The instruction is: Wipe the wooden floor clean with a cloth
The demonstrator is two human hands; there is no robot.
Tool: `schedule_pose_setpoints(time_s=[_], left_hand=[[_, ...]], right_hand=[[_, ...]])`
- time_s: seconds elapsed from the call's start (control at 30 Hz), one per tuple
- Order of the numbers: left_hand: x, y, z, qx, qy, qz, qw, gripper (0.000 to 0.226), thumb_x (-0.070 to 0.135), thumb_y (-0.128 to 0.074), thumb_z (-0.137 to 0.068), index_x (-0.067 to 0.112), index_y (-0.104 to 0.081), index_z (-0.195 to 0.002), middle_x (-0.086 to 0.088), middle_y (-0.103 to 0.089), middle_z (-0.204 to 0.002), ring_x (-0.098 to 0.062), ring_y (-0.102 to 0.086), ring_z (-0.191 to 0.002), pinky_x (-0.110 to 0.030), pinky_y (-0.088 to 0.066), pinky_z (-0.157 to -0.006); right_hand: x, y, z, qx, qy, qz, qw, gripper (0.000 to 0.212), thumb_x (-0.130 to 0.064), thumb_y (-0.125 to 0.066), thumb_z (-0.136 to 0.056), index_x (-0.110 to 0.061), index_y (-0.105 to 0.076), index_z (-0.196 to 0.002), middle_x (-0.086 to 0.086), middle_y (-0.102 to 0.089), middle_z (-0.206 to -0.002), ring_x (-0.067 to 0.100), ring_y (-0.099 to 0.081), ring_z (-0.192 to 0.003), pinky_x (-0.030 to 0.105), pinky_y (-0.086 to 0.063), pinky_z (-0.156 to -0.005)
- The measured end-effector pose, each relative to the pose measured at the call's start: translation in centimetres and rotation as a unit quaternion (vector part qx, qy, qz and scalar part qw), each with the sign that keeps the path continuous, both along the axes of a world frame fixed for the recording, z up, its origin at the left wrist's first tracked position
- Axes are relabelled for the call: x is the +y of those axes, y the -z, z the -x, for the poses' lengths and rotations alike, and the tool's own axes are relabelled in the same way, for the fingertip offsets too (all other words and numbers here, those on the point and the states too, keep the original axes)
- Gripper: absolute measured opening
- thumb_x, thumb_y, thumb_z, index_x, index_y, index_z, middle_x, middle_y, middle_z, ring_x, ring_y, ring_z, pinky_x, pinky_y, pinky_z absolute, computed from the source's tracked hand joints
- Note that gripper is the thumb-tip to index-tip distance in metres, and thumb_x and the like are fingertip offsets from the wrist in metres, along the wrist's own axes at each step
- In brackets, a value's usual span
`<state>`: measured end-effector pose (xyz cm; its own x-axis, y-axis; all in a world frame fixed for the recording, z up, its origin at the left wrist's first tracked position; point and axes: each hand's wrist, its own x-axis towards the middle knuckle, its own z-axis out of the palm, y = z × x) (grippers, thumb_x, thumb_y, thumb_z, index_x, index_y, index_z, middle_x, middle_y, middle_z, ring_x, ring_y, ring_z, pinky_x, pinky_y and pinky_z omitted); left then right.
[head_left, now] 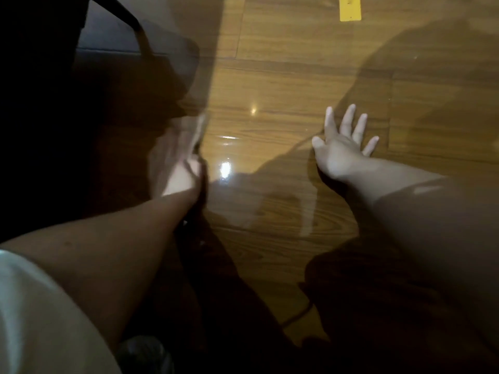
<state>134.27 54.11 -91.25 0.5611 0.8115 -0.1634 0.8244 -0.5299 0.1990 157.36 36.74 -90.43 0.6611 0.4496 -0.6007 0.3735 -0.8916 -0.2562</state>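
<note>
The wooden floor (283, 85) fills the view, glossy with bright reflections near its middle. My left hand (183, 168) is motion-blurred at the left centre; a pale cloth (186, 133) smears up from it along the edge of a dark shadow, and the hand appears to grip it. My right hand (343, 141) lies flat on the floor at the right centre, fingers spread and straight, holding nothing.
Dark furniture with a slanted leg (140, 28) stands at the upper left in deep shadow. A yellow strip (350, 8) lies on the floor at the top right. A thin cord (299, 314) curls on the floor near my knees.
</note>
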Motion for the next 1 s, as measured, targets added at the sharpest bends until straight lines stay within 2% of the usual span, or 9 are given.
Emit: schedule_pose_setpoints(time_s=[0.13, 0.3, 0.43, 0.5, 0.57, 0.7, 0.83, 0.93, 1.0], left_hand=[[-3.2, 0.0, -0.4, 0.017, -0.193, -0.035, 0.980, 0.056, 0.033, -0.038, -0.098, 0.022, -0.022, -0.151, -0.016, -0.017, -0.157, -0.034, -0.019, -0.142, -0.039, -0.009, -0.112], [-18.1, 0.4, -1.9, -0.025, 0.123, 0.076, 0.989, 0.058, 0.035, -0.037, -0.095, 0.030, -0.023, -0.151, -0.010, -0.010, -0.160, -0.032, -0.002, -0.146, -0.048, -0.002, -0.116], [-14.7, -0.8, -1.3, -0.048, 0.437, 0.110, 0.891, 0.050, 0.031, -0.045, -0.097, 0.030, -0.035, -0.147, 0.001, -0.019, -0.157, -0.025, -0.013, -0.145, -0.033, 0.001, -0.117], [-9.4, -0.6, 0.7, -0.002, 0.334, 0.043, 0.941, 0.051, 0.030, -0.042, -0.098, 0.033, -0.031, -0.148, 0.001, -0.015, -0.159, -0.026, -0.015, -0.145, -0.036, -0.005, -0.117], [-4.6, -0.5, 4.2, 0.056, 0.039, -0.018, 0.998, 0.053, 0.037, -0.038, -0.099, 0.035, -0.025, -0.150, -0.004, -0.010, -0.161, -0.032, -0.010, -0.145, -0.050, -0.009, -0.115], [-7.7, -0.6, 6.3, 0.058, -0.284, 0.035, 0.956, 0.054, 0.035, -0.030, -0.101, 0.028, -0.013, -0.153, -0.014, -0.018, -0.157, -0.038, -0.020, -0.141, -0.052, -0.017, -0.114], [-19.6, -0.6, 4.1, 0.047, 0.082, 0.021, 0.995, 0.043, 0.033, -0.040, -0.098, 0.021, -0.048, -0.138, -0.017, -0.048, -0.138, -0.040, -0.042, -0.124, -0.049, -0.031, -0.109], [-22.1, -0.6, 1.5, 0.034, 0.411, 0.084, 0.907, 0.055, 0.038, -0.040, -0.096, 0.033, -0.026, -0.149, -0.004, -0.012, -0.160, -0.039, -0.007, -0.145, -0.053, -0.009, -0.117], [-19.0, -0.5, 1.2, 0.051, 0.398, 0.083, 0.912, 0.054, 0.042, -0.036, -0.098, 0.038, -0.020, -0.150, 0.004, -0.003, -0.161, -0.029, -0.002, -0.147, -0.048, -0.008, -0.119]], right_hand=[[1.6, -1.8, -1.5, 0.036, 0.005, -0.007, 0.999, 0.062, -0.025, -0.035, -0.103, -0.036, -0.001, -0.153, 0.002, 0.023, -0.159, 0.030, 0.020, -0.146, 0.055, 0.002, -0.115], [-2.0, -3.8, -0.5, 0.055, 0.022, -0.019, 0.998, 0.062, -0.014, -0.037, -0.099, -0.035, -0.014, -0.153, 0.005, 0.009, -0.162, 0.030, 0.010, -0.148, 0.055, -0.002, -0.116], [-5.4, -2.8, 1.9, 0.013, -0.005, -0.020, 1.000, 0.062, -0.020, -0.037, -0.099, -0.040, -0.011, -0.152, -0.001, 0.013, -0.162, 0.026, 0.012, -0.148, 0.052, 0.001, -0.116], [-8.1, -2.5, 2.7, -0.001, -0.001, -0.010, 1.000, 0.063, -0.023, -0.037, -0.099, -0.042, -0.007, -0.152, -0.004, 0.017, -0.161, 0.024, 0.015, -0.148, 0.050, 0.002, -0.117], [-9.5, -2.0, 3.4, -0.025, -0.003, -0.001, 1.000, 0.060, -0.031, -0.036, -0.100, -0.043, -0.006, -0.151, -0.004, 0.018, -0.160, 0.024, 0.017, -0.147, 0.049, 0.002, -0.117], [-10.8, -1.4, 4.8, -0.039, 0.044, 0.006, 0.998, 0.060, -0.037, -0.034, -0.101, -0.042, -0.003, -0.152, -0.003, 0.021, -0.160, 0.024, 0.018, -0.147, 0.048, 0.003, -0.118], [-9.0, -2.0, 5.1, -0.028, 0.039, -0.014, 0.999, 0.059, -0.037, -0.033, -0.101, -0.041, -0.004, -0.152, -0.002, 0.017, -0.161, 0.025, 0.015, -0.148, 0.049, 0.002, -0.118], [-7.9, -3.1, 5.0, -0.035, 0.034, -0.050, 0.998, 0.059, -0.035, -0.034, -0.100, -0.038, -0.008, -0.153, 0.000, 0.012, -0.162, 0.026, 0.011, -0.148, 0.050, 0.000, -0.118], [-7.7, -3.9, 5.0, -0.046, 0.027, -0.064, 0.997, 0.059, -0.035, -0.035, -0.100, -0.038, -0.009, -0.153, 0.001, 0.010, -0.162, 0.026, 0.009, -0.148, 0.050, -0.001, -0.118]])
